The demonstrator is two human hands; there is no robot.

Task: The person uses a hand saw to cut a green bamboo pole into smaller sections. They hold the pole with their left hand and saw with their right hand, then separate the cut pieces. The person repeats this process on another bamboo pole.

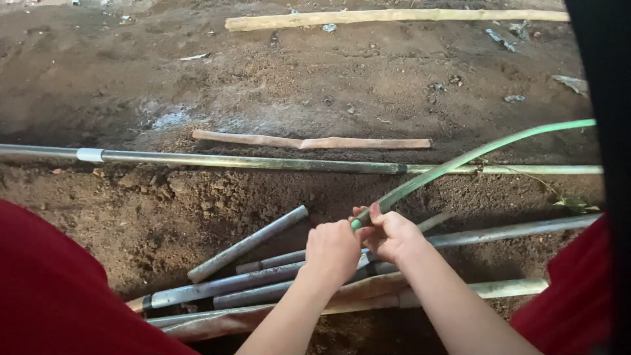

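Both hands meet at the green stalk's [460, 161] lower end, which runs off toward two o'clock above the cut cane pieces [250, 276]. The right hand [394, 235] has its grip closed on the stalk; the left hand [333, 250] is fisted beside it, contents hidden. Best held low and firm, peeling away from the body.

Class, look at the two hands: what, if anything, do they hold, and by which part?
Both hands, left hand and right hand, grip the lower end of a long green stalk, which rises to the right.

Green stalk's [460, 161] tip behind dark edge
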